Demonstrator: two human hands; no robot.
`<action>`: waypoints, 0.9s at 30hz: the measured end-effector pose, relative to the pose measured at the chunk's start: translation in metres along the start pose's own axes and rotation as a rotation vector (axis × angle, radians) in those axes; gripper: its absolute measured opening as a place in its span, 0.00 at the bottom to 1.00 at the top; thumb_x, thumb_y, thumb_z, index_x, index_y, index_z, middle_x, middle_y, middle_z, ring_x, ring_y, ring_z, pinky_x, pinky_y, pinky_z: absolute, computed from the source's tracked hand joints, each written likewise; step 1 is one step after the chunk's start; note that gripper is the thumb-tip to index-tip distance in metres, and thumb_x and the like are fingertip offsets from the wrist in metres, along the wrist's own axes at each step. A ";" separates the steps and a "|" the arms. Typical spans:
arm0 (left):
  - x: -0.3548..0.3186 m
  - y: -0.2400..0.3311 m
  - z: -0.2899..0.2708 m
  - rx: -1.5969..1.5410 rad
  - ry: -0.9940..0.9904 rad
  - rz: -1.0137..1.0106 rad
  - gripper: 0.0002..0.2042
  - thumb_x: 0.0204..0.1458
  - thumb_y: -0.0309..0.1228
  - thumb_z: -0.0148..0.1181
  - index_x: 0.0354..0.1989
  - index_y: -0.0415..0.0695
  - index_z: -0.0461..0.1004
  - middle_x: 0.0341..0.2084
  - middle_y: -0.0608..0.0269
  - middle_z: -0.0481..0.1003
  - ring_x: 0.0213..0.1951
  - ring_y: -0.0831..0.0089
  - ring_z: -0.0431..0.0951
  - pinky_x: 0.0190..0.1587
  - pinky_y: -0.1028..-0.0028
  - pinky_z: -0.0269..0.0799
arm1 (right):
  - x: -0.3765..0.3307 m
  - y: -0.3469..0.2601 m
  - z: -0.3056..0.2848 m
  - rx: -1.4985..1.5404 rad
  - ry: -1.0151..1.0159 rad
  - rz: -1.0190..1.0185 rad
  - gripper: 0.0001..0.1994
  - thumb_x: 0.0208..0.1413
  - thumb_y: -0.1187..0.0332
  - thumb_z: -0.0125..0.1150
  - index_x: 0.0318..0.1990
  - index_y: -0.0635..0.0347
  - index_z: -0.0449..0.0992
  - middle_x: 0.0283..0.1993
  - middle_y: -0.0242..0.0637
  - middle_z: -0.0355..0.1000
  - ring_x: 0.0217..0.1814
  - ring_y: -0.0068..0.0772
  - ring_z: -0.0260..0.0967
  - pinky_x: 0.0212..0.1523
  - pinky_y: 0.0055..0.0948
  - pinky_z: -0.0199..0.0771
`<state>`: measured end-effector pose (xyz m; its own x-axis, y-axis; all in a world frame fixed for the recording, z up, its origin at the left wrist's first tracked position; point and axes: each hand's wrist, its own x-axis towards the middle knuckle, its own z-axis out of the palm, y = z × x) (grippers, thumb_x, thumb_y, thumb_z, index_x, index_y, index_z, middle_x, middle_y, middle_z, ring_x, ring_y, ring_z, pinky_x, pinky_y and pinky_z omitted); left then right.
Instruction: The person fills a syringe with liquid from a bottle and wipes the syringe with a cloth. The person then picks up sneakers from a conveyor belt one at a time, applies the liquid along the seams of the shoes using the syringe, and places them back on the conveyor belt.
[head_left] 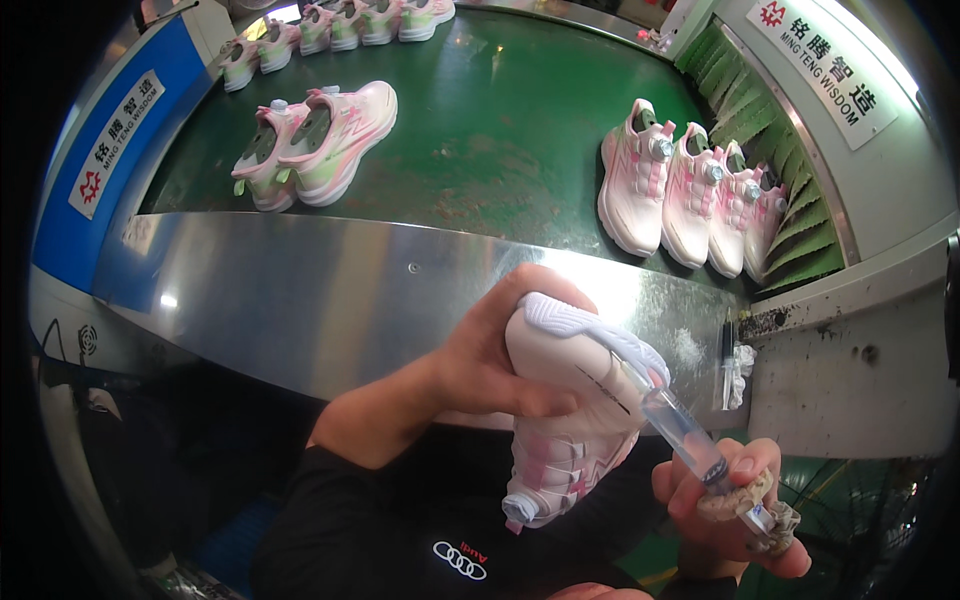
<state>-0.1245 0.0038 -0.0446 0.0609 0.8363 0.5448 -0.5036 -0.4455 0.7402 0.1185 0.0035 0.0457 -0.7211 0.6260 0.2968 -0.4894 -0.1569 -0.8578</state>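
Observation:
A white and pink sneaker point(575, 375) is tipped over in front of me, its dial and laces toward my body. My left hand point(480, 360) is wrapped around its toe end. A clear syringe point(682, 432) with liquid inside is gripped by its plunger end in my right hand point(715, 500). Its narrow tip meets the seam between the upper and the white sole; whether it touches is hard to tell. Wrinkled beige finger covers point(748, 500) sit on some of my right fingers.
A green conveyor belt point(480, 130) lies beyond a metal ledge point(300, 280). One pair of sneakers point(330, 145) stands at left, several more point(640, 185) at right beside green curtain strips point(800, 235), others far left. A dark pen-like tool point(727, 350) and crumpled white tissue point(742, 375) lie on the ledge.

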 end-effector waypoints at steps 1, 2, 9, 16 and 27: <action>0.000 -0.001 -0.001 -0.001 -0.001 -0.005 0.32 0.36 0.25 0.70 0.51 0.43 0.58 0.43 0.46 0.69 0.46 0.63 0.71 0.47 0.66 0.69 | -0.001 0.001 -0.001 0.002 0.007 -0.011 0.40 0.39 0.34 0.60 0.50 0.60 0.63 0.37 0.48 0.69 0.36 0.37 0.64 0.41 0.35 0.60; 0.001 -0.002 -0.002 0.025 0.015 0.007 0.32 0.36 0.26 0.71 0.50 0.43 0.58 0.42 0.47 0.69 0.46 0.64 0.71 0.46 0.66 0.69 | -0.003 0.001 -0.001 0.004 0.013 -0.012 0.40 0.39 0.34 0.60 0.50 0.60 0.63 0.37 0.48 0.69 0.36 0.37 0.64 0.41 0.35 0.60; 0.001 -0.008 -0.012 0.081 0.123 -0.034 0.32 0.35 0.30 0.72 0.49 0.44 0.58 0.40 0.49 0.70 0.42 0.66 0.73 0.43 0.69 0.71 | -0.015 0.010 -0.016 0.043 0.047 -0.025 0.43 0.36 0.34 0.63 0.51 0.61 0.63 0.40 0.45 0.69 0.38 0.37 0.65 0.41 0.34 0.60; 0.004 -0.008 -0.017 -0.081 0.226 -0.150 0.35 0.37 0.27 0.70 0.54 0.46 0.56 0.42 0.63 0.68 0.46 0.74 0.68 0.48 0.73 0.66 | -0.031 0.024 -0.036 0.082 0.047 -0.042 0.45 0.36 0.35 0.64 0.53 0.63 0.60 0.42 0.43 0.66 0.41 0.38 0.65 0.40 0.34 0.62; 0.004 -0.014 -0.027 -0.113 0.395 -0.236 0.26 0.47 0.34 0.56 0.54 0.38 0.61 0.43 0.54 0.70 0.44 0.67 0.73 0.47 0.71 0.70 | -0.053 0.047 -0.064 0.152 0.043 -0.009 0.50 0.30 0.33 0.67 0.54 0.65 0.59 0.47 0.46 0.64 0.47 0.38 0.65 0.44 0.30 0.67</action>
<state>-0.1406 0.0222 -0.0637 -0.1363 0.9779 0.1587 -0.6071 -0.2091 0.7667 0.1646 0.0115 -0.0371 -0.6966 0.6594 0.2829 -0.5662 -0.2630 -0.7812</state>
